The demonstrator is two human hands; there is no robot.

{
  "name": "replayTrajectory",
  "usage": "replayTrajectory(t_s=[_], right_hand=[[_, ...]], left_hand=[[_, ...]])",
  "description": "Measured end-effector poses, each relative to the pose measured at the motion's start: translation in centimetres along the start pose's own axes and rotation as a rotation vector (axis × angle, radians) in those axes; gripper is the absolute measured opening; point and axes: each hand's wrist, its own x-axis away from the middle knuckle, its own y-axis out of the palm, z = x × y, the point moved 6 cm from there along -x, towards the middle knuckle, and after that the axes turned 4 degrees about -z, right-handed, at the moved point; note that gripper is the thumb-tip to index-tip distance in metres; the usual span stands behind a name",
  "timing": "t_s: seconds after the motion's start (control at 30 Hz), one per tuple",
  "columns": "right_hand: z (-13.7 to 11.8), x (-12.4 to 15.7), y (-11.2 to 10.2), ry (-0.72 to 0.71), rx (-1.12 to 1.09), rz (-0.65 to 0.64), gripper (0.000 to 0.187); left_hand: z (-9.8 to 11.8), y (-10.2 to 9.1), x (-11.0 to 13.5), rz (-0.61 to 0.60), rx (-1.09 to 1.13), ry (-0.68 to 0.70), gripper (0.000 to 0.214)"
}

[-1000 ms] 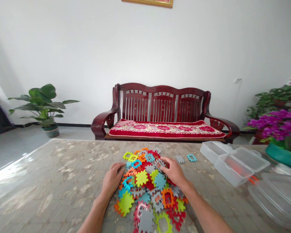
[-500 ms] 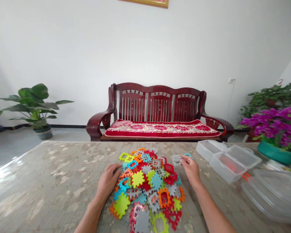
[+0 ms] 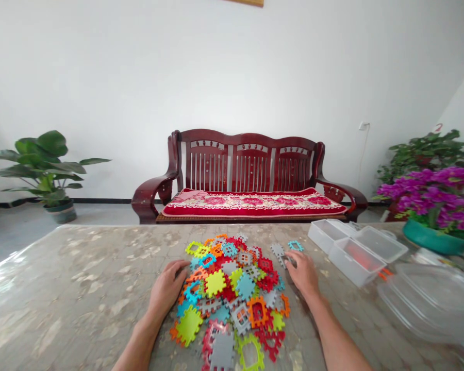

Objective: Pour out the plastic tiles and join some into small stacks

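Note:
A heap of colourful interlocking plastic tiles (image 3: 232, 293) lies on the marbled table (image 3: 81, 288) in front of me. My left hand (image 3: 165, 289) lies palm down on the heap's left edge, fingers stretched over orange and blue tiles. My right hand (image 3: 303, 274) is palm down at the heap's right side. Its fingers are extended, with the tips touching a loose grey tile (image 3: 279, 251). A small teal tile (image 3: 295, 246) lies just beyond it. Neither hand lifts anything.
Two clear plastic boxes (image 3: 355, 255) and a clear lid (image 3: 429, 304) sit at the right of the table. A teal pot of purple flowers (image 3: 436, 239) stands behind them. A red wooden bench (image 3: 247, 190) and a potted plant (image 3: 46, 175) are beyond the table.
My right hand left the middle of the heap, reached out to the loose grey tile on the right, then drew back a little. The left hand stayed put. The view shifted slightly right.

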Motion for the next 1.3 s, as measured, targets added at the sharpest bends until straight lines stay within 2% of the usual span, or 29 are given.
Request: replayTrajectory(t_s=[0.13, 0.5, 0.63, 0.77, 0.9, 1.03, 1.17, 1.3], right_hand=[[-0.6, 0.5, 0.3, -0.001, 0.021, -0.070, 0.025], [-0.8, 1.1, 0.3, -0.018, 0.066, -0.051, 0.024], [-1.4, 1.2, -0.3, -0.040, 0.028, 0.018, 0.024], [-3.7, 1.5, -0.6, -0.134, -0.104, 0.067, 0.027], [-6.3, 1.9, 1.0, -0.168, -0.231, -0.040, 0.033], [-7.6, 2.1, 3.2, -0.157, -0.306, -0.128, 0.039], [-8.0, 2.2, 4.3, -0.142, -0.335, -0.146, 0.040], [-8.4, 2.4, 4.4, -0.147, -0.356, -0.147, 0.040]], left_hand=[[-0.3, 0.1, 0.0, -0.005, -0.003, -0.007, 0.032], [-0.3, 0.2, 0.0, -0.007, 0.000, -0.004, 0.033], [-0.3, 0.2, 0.1, -0.004, -0.011, -0.003, 0.032], [-0.3, 0.2, 0.2, -0.006, -0.025, -0.006, 0.033], [-0.3, 0.3, 0.1, -0.013, -0.025, -0.007, 0.033], [-0.4, 0.3, 0.1, -0.007, 0.007, 0.001, 0.031], [-0.4, 0.3, 0.1, 0.004, 0.023, -0.003, 0.030], [-0.4, 0.2, 0.2, 0.020, 0.020, -0.005, 0.032]])
